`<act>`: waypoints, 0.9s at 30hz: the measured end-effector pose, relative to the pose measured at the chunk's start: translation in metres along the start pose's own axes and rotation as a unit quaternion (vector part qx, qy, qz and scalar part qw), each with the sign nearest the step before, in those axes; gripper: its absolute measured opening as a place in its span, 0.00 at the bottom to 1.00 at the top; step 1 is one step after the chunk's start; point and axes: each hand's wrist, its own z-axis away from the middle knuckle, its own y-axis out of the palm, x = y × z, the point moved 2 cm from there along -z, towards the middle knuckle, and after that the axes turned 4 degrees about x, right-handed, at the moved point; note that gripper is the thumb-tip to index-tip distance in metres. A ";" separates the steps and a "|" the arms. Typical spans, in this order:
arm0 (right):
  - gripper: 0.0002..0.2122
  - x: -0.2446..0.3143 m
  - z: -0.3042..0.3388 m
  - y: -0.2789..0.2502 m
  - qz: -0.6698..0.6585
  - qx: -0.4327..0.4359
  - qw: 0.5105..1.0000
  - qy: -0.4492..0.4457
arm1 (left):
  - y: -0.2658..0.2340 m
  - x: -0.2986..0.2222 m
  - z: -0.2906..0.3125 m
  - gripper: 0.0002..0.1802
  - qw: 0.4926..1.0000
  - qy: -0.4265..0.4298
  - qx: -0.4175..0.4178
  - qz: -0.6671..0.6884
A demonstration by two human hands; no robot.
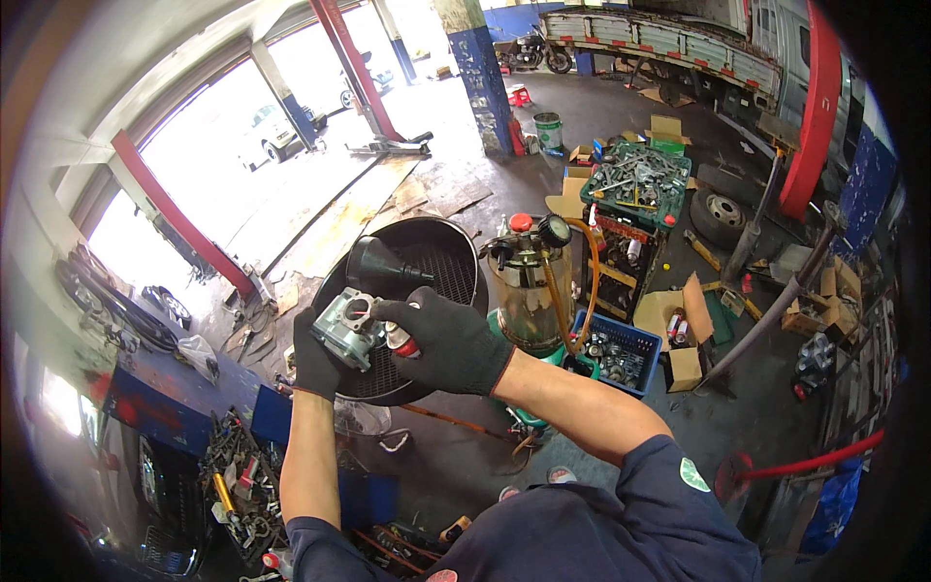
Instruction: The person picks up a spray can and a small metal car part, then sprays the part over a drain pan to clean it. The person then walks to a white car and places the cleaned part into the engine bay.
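- Left hand point(318, 357), in a black glove: partly closed about the side of a silver metal part point(339, 338), which it holds up over the basin.
- Right hand point(454, 344), also gloved: fingers curled around a red and white can point(403, 342), its top near the metal part.
- Round black basin point(456, 242): below both hands, with a mesh inside; a black funnel point(378, 260) lies in it, just beyond the metal part.
- Clear tank point(519, 306): right of the basin, topped by a gauge point(554, 230) and a red knob point(521, 222).
- Blue basket point(640, 384): right of the tank, filled with small metal pieces.
- Green tray point(669, 215): farther back, heaped with tools.
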 end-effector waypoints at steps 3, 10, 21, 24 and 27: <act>0.32 0.001 -0.002 0.001 0.004 -0.004 1.000 0.002 | -0.001 -0.001 0.001 0.45 1.000 0.006 -0.008 -0.011; 0.31 0.004 -0.001 0.005 0.017 -0.010 1.000 0.006 | 0.003 -0.004 0.004 0.45 1.000 -0.003 0.015 0.018; 0.30 0.005 -0.001 0.009 0.014 0.023 0.999 0.036 | -0.007 -0.005 0.003 0.44 0.999 0.000 -0.034 0.018; 0.30 0.005 -0.002 0.010 0.008 0.023 0.999 0.033 | -0.012 -0.005 0.001 0.45 0.999 0.004 -0.045 0.012; 0.31 0.006 -0.003 0.012 0.013 0.023 1.000 0.014 | -0.014 -0.003 -0.001 0.44 0.999 0.011 -0.034 0.023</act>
